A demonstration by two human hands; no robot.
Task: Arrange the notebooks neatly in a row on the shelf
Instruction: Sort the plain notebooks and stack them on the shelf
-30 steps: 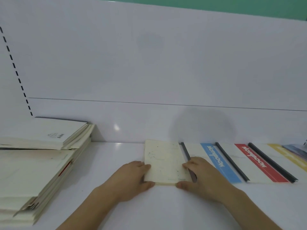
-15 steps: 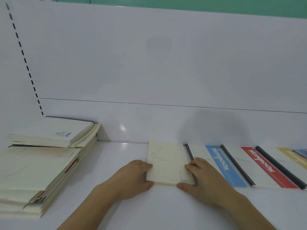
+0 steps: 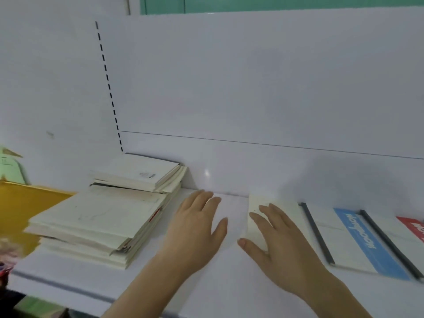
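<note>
A cream notebook (image 3: 286, 210) lies flat on the white shelf (image 3: 224, 290), at the left end of a row. My right hand (image 3: 277, 239) is spread over it with straight fingers. To its right lie a blue-striped notebook (image 3: 364, 242) and the edge of a red-striped notebook (image 3: 413, 226), each with a dark spine. My left hand (image 3: 195, 228) hovers open over bare shelf, between the cream notebook and a stack of cream notebooks (image 3: 103, 216) at the left.
The white back panel (image 3: 252, 88) rises right behind the row. A dashed slotted upright (image 3: 107, 83) marks the shelf's left end. A yellow surface (image 3: 20, 210) lies beyond the stack on the left.
Both hands have let go of the cream notebook's sides. My left hand has moved left off it toward the stack. The view has swung left, so the row sits further right.
</note>
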